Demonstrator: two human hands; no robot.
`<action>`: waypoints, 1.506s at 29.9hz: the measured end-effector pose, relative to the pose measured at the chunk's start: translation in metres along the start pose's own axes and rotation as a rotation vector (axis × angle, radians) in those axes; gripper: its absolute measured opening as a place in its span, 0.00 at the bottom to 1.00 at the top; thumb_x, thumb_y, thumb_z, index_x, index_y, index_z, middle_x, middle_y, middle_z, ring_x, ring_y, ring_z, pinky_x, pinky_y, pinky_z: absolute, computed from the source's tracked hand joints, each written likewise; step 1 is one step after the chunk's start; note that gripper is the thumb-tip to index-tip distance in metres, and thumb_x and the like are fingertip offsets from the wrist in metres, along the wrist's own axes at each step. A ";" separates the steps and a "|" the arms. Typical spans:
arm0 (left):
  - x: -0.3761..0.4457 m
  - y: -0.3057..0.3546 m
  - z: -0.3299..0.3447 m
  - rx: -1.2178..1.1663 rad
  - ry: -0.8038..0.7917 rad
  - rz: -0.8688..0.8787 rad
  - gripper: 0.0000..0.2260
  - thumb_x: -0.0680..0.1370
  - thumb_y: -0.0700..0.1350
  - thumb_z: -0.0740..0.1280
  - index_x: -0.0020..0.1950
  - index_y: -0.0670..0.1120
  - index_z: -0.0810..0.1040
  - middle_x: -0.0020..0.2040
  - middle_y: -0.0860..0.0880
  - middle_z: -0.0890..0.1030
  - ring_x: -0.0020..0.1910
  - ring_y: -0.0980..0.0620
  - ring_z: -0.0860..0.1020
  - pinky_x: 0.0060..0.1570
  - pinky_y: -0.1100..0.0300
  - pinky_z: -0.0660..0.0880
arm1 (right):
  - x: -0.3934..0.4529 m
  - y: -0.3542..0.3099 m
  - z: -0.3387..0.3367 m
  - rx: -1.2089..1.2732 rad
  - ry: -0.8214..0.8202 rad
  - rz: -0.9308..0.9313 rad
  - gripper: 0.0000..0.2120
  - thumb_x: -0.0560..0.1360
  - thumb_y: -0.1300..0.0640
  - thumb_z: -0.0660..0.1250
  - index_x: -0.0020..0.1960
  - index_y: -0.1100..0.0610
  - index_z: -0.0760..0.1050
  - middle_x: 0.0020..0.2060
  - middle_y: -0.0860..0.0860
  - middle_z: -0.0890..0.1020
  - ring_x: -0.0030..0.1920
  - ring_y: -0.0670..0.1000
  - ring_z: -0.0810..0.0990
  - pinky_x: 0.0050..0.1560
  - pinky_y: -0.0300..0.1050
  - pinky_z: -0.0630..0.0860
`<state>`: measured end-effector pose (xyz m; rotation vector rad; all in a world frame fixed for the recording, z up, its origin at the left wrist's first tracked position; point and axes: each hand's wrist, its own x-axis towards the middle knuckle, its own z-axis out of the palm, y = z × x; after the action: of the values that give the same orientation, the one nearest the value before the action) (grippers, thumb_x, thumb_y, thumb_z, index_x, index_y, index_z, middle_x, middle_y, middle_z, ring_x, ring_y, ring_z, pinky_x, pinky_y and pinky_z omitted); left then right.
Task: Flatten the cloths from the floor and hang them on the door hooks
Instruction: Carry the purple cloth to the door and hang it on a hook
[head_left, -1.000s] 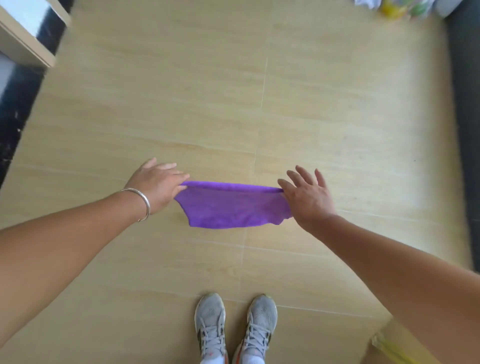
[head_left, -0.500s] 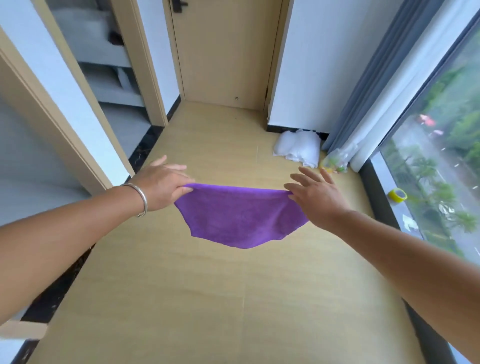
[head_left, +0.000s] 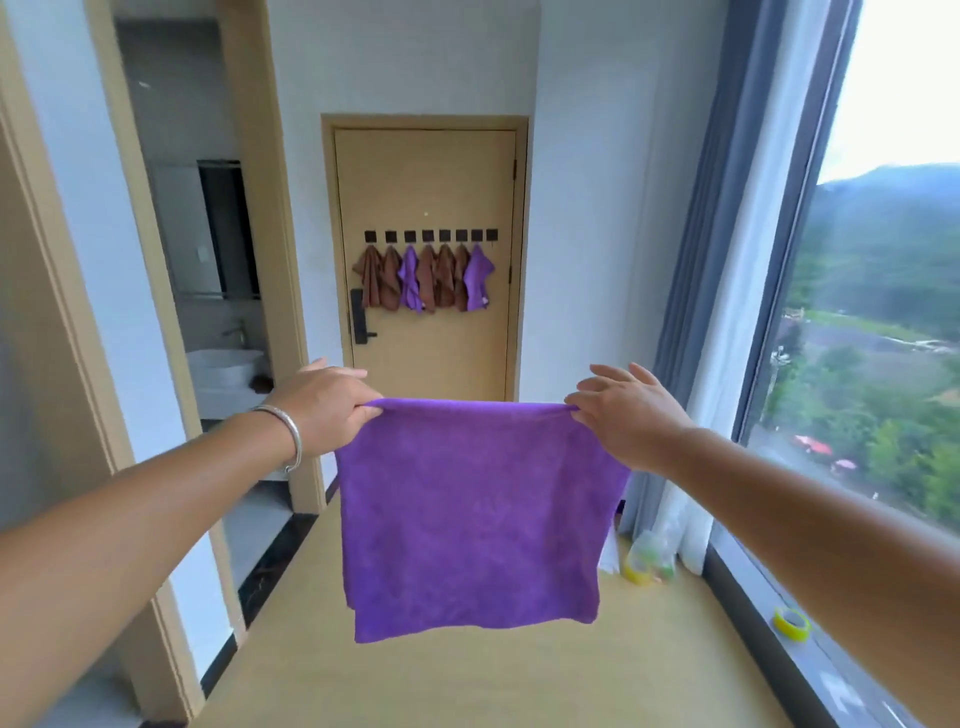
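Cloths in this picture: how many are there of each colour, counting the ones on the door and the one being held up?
Purple cloths: 3, one held up by the left hand and right hand, two on the door hooks
Brown cloths: 5, all on the hooks
Total: 8

White basin (head_left: 224, 365) through the left doorway, grey curtain (head_left: 696, 291), yellow tape roll (head_left: 791, 623) on the windowsill (head_left: 769, 603).
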<state>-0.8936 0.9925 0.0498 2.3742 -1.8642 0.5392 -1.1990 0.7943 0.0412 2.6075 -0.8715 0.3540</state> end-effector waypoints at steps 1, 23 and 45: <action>0.004 -0.001 -0.015 0.005 0.030 -0.001 0.14 0.82 0.52 0.54 0.56 0.58 0.80 0.64 0.55 0.78 0.73 0.57 0.62 0.73 0.51 0.50 | 0.004 0.005 -0.016 -0.015 0.022 -0.004 0.16 0.83 0.46 0.50 0.67 0.41 0.70 0.69 0.41 0.70 0.76 0.47 0.55 0.74 0.54 0.50; 0.045 0.028 -0.123 0.062 0.256 0.014 0.18 0.81 0.54 0.56 0.32 0.55 0.72 0.36 0.57 0.75 0.39 0.53 0.75 0.40 0.58 0.70 | 0.019 0.079 -0.112 -0.061 0.233 -0.055 0.14 0.82 0.47 0.56 0.67 0.41 0.70 0.66 0.37 0.72 0.75 0.45 0.57 0.74 0.51 0.51; 0.199 -0.108 -0.006 0.075 0.279 0.011 0.17 0.81 0.54 0.55 0.36 0.54 0.75 0.35 0.56 0.75 0.38 0.55 0.73 0.39 0.58 0.67 | 0.212 0.054 -0.009 -0.044 0.221 0.007 0.15 0.83 0.47 0.53 0.66 0.43 0.72 0.66 0.41 0.74 0.73 0.48 0.62 0.73 0.52 0.54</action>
<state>-0.7523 0.8378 0.1355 2.1961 -1.7634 0.9032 -1.0688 0.6465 0.1371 2.4677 -0.8024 0.6044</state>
